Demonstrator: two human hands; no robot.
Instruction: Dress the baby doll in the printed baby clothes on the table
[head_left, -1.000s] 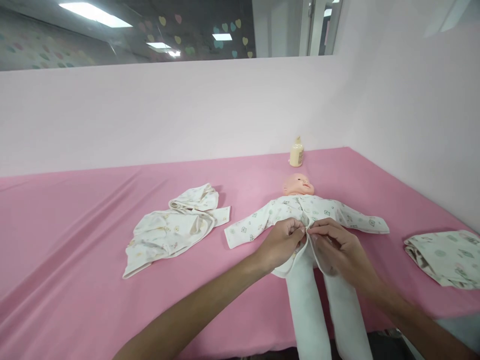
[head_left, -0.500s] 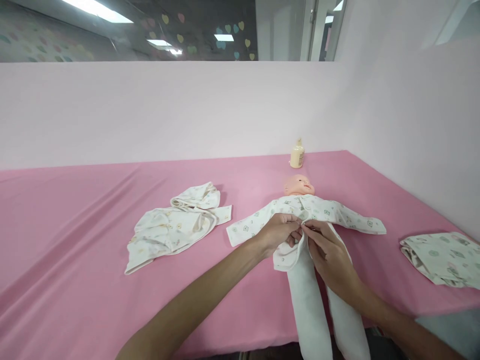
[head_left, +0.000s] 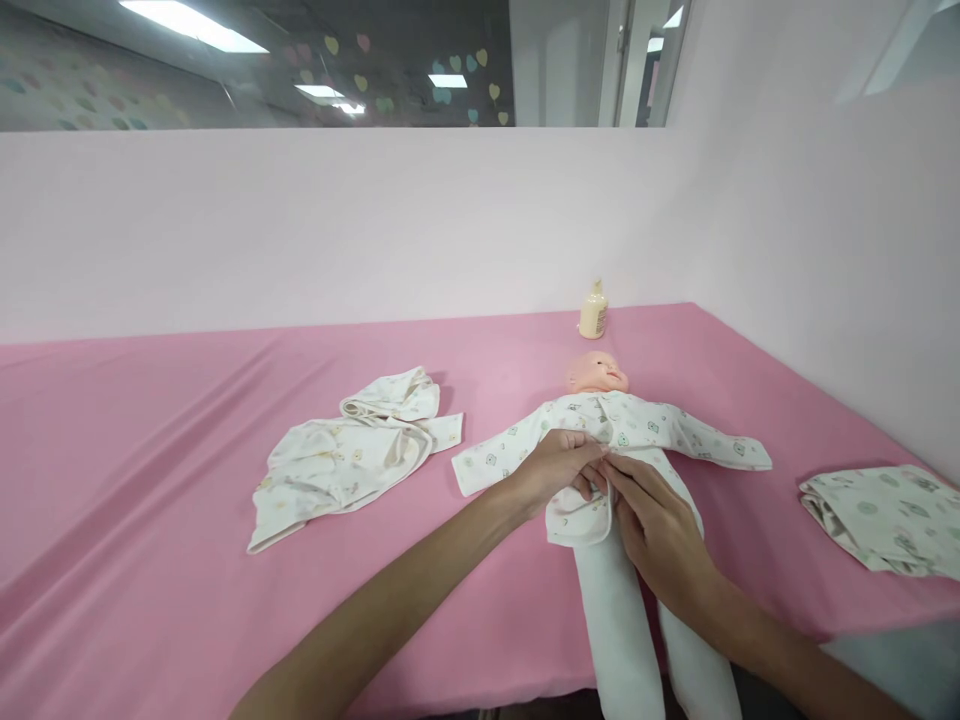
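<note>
A baby doll (head_left: 598,372) lies on its back, head away from me, its white legs (head_left: 619,620) reaching over the table's front edge. It wears a white printed baby shirt (head_left: 574,412) with both sleeves spread out sideways. At the shirt's front opening, my left hand (head_left: 566,465) is closed with its fingertips pinching the cloth edge. My right hand (head_left: 660,515) meets it there, thumb and fingers pressed together on the same front edge. Whatever small fastening may be between the fingertips is hidden.
A pink sheet (head_left: 150,450) covers the table. Left of the doll lies a crumpled white printed baby garment (head_left: 345,465). Folded printed cloth (head_left: 885,518) rests near the right edge. Behind the doll's head stands a cream pump bottle (head_left: 593,312), close to the wall (head_left: 337,230).
My right hand's fingers have closed in flatter against my left fingertips at the shirt front. The shirt's lower front edge has shifted slightly. The doll stays in place.
</note>
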